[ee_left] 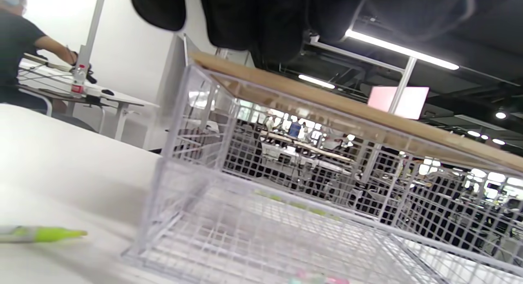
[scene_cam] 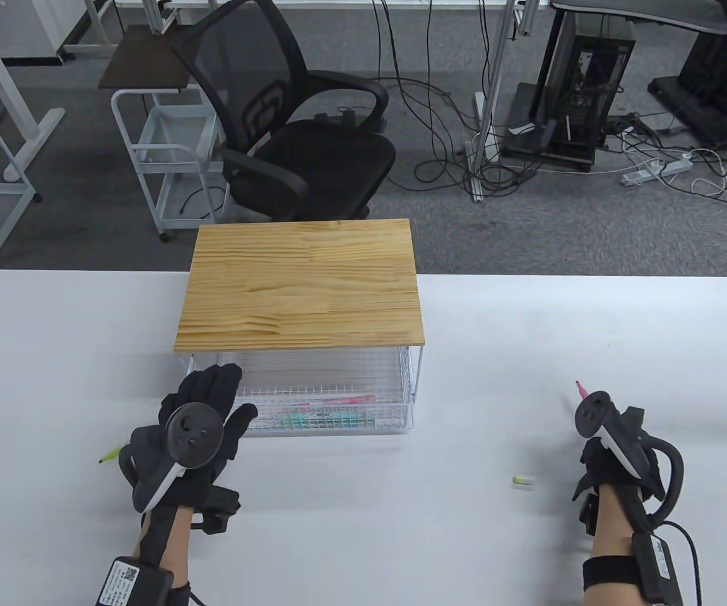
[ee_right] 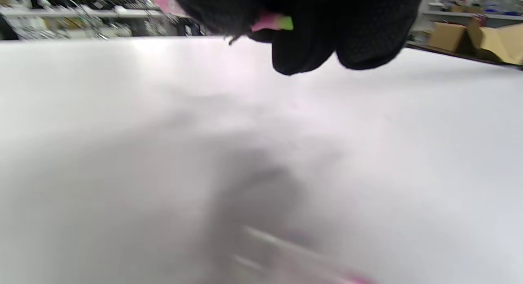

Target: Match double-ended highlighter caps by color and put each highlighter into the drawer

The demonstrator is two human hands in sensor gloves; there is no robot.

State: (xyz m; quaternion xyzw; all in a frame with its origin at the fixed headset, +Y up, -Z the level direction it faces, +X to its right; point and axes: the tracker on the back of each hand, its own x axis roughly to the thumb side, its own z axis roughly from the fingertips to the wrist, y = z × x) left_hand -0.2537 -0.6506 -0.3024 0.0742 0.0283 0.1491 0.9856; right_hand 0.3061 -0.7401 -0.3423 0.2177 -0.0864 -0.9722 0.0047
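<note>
My left hand (scene_cam: 212, 404) lies flat with straight fingers at the left front corner of the pulled-out wire drawer (scene_cam: 338, 427) and holds nothing. A green highlighter (scene_cam: 111, 454) lies on the table just left of that hand; the left wrist view shows the green highlighter (ee_left: 41, 234) beside the drawer (ee_left: 261, 218). Pink and teal highlighters (scene_cam: 322, 410) lie inside the drawer. My right hand (scene_cam: 594, 451) grips a pink highlighter (scene_cam: 581, 389) whose tip points up and away. In the right wrist view its fingers (ee_right: 310, 51) curl round the pink highlighter (ee_right: 271, 22), which has a green bit at its end.
A small pale cap with a green end (scene_cam: 523, 481) lies on the white table (scene_cam: 401, 536) left of my right hand. A wooden top (scene_cam: 300, 284) covers the drawer's frame. An office chair (scene_cam: 300, 145) stands behind the table.
</note>
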